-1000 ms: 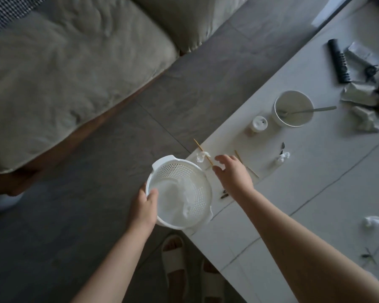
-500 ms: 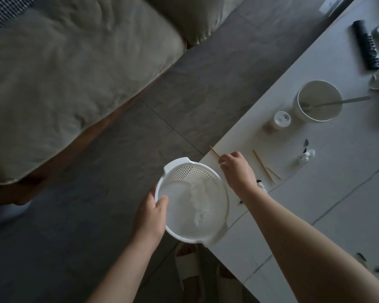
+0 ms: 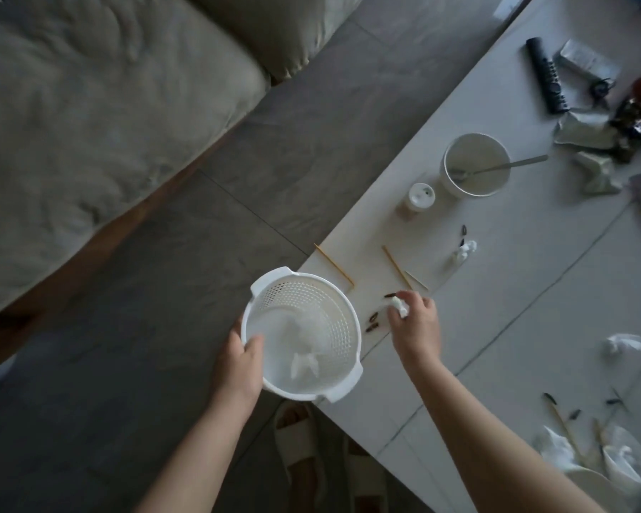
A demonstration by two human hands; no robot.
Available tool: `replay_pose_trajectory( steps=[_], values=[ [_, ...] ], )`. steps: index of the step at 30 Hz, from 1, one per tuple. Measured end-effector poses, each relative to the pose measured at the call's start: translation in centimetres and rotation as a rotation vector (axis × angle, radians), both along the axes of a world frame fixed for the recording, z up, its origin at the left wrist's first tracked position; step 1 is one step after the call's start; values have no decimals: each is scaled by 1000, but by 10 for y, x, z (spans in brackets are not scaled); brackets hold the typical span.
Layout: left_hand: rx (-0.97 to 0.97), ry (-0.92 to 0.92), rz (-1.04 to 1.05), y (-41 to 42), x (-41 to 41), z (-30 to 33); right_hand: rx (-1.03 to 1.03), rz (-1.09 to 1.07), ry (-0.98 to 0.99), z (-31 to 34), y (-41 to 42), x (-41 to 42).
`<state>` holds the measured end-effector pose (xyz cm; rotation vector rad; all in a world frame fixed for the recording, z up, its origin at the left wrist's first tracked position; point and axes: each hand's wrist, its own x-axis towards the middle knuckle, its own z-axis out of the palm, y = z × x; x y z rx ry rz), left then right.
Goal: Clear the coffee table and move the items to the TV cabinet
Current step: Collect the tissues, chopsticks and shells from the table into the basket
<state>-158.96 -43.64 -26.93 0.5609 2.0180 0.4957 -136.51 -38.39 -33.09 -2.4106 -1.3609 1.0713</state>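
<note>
Since my right hand (image 3: 417, 323) is already down on the coffee table (image 3: 526, 298) near its front-left corner, fingers curled round a small white tissue wad (image 3: 399, 307), the thing that matters is where the white colander basket (image 3: 300, 335) sits from it: directly to the left, just beside the hand, hanging off the table edge. My left hand (image 3: 239, 359) holds it by the near rim, thumb hooked inside, and there's already some crumpled tissue lying in the bottom. So my guess is the next move is a short sideways hop to the left and a drop, and the right hand is the obvious one for it since the left is busy with the basket.

Count of what's around, as best I can make out:
- 3 dark seed shells (image 3: 372, 322) between the basket and my right hand, one more peeking out by my fingertips
- 3 bamboo skewers (image 3: 334, 267) near the corner, the long ones lying diagonally, pointing away from me toward the edge
- 1 small lidded cup (image 3: 420, 196) and 1 bowl (image 3: 476, 164) with 1 spoon (image 3: 507, 165) in it, further along the edge
- 1 remote (image 3: 546, 75) up at the far end, next to a pile of wrappers I can't really count
- 2 more loose tissue wads well off to the right, plus more skewers and shells at the near right corner, too blurry to number
</note>
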Motion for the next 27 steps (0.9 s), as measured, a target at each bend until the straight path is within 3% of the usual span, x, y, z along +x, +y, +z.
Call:
replay_pose_trajectory(
  steps=[3,8,10,13,15,18,21,24,27],
  values=[
    [23,-8,4,-3,-1,-4,-105,-21,-33,-25,-1,14],
    [14,0,-25,-2,-2,-5,-105,-94,-1,-42,3,12],
    [4,13,-32,-2,0,-3,-62,-104,9,-37,1,12],
    [-4,22,-24,0,4,1,107,-158,177,-9,0,4],
    [-2,2,3,1,8,3,238,-109,279,19,-1,-8],
    [-29,8,37,-1,11,7,271,161,362,50,-7,-28],
    [-50,22,58,-3,8,10,212,350,326,56,-5,-40],
    [-26,89,52,-6,-5,13,206,263,231,38,13,-41],
    [9,115,39,-9,-24,13,77,280,89,10,32,-40]
  ],
)
